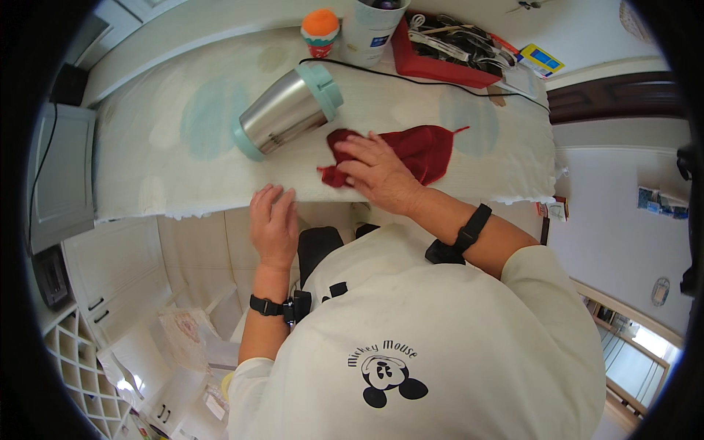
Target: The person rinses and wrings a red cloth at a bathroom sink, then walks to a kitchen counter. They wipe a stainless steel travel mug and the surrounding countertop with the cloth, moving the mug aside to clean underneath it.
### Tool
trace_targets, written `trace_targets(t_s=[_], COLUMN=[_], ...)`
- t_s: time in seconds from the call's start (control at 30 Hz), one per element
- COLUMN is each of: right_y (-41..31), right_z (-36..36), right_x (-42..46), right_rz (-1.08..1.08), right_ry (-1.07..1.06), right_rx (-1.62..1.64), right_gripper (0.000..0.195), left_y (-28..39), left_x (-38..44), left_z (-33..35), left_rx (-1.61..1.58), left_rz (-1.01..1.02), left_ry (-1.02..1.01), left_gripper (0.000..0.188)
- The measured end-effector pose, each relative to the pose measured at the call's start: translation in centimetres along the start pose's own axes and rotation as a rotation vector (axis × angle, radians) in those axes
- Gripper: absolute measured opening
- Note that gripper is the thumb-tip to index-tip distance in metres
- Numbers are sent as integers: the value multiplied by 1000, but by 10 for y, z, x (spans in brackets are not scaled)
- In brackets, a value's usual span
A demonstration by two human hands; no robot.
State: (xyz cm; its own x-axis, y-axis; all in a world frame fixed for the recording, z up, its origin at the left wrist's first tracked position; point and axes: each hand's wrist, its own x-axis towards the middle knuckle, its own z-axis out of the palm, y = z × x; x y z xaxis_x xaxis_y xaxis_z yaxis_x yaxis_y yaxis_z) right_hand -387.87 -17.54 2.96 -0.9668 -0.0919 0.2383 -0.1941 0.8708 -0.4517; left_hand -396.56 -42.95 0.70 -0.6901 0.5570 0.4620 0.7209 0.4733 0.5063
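My right hand (379, 170) lies over a dark red cloth (423, 151), its fingers on a bunched part; the hand is slightly blurred. The rest of the cloth spreads out to the right, with a small loop at its corner. At the table's near edge, my left hand (273, 223) rests its fingertips on the tablecloth and holds nothing. Between and beyond my hands, a stainless steel travel mug (286, 113) with a mint-green lid and base lies on its side. The lid points to the far right.
A pale tablecloth (159, 187) with blue dots covers the table. Along the back stand an orange-topped toy cup (319, 33), a white bucket (366, 41) and a red box (445, 75) of cables and small items. A black cable (429, 83) crosses in front of them.
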Motion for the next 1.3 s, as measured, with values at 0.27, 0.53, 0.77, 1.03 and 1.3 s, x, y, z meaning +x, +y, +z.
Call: trace_targets(t_s=[0.27, 0.53, 0.77, 1.03, 1.3], right_y=[-17, 40, 97, 54, 60], right_z=[7, -69, -101, 1, -15], right_x=[-5, -101, -143, 27, -1], right_rz=[-248, 76, 455, 39, 12], right_ry=[-124, -119, 318, 392, 230], right_rx=[57, 0, -274, 67, -88], right_gripper=[41, 40, 33, 23, 25], left_y=[0, -6, -1, 0, 1], left_x=[0, -2, -1, 7, 8], left_z=[2, 2, -1, -9, -8], left_rx=[60, 56, 46, 55, 94], left_rz=[14, 39, 46, 62, 78], left_ry=[19, -8, 22, -59, -103], left_gripper=[24, 24, 22, 25, 26])
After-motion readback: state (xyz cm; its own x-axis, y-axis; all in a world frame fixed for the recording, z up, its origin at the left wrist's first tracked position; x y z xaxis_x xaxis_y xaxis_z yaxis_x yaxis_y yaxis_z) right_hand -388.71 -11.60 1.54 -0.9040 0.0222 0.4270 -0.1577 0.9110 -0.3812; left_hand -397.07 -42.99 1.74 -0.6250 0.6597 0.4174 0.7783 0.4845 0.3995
